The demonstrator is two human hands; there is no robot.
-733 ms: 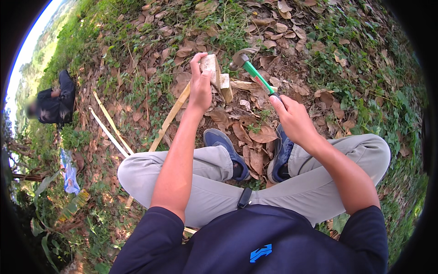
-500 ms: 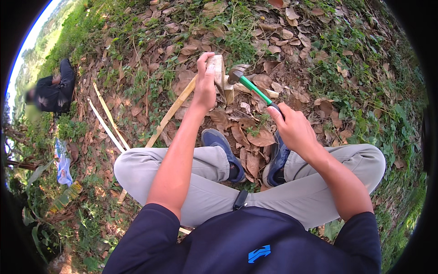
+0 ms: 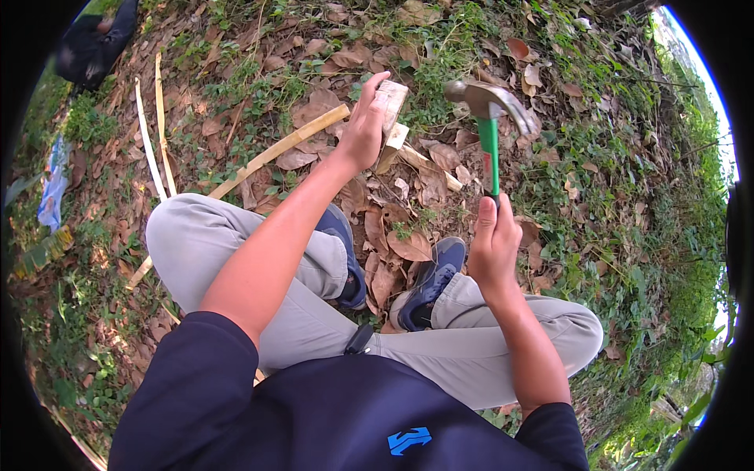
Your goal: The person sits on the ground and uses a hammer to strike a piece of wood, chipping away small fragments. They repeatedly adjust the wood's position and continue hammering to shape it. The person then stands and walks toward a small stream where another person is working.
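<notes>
Wooden block [image 3: 393, 100]: tilted at our twelve o'clock, gripped by our left hand [image 3: 364, 130], its fingers closed around the left side.
Claw hammer [image 3: 488, 137]: at one o'clock, head up, apart from the block; our right hand [image 3: 496, 242] is wrapped around its dark grip.
Wood piece [image 3: 430, 167]: just below the block, toward its five o'clock; contact we cannot tell.
Broad strip [image 3: 275, 157]: at ten o'clock, beside our left forearm.
Blue shoes [image 3: 432, 284]: near six o'clock, leaves between them.
Other person [image 3: 93, 51]: far out at ten o'clock.
</notes>
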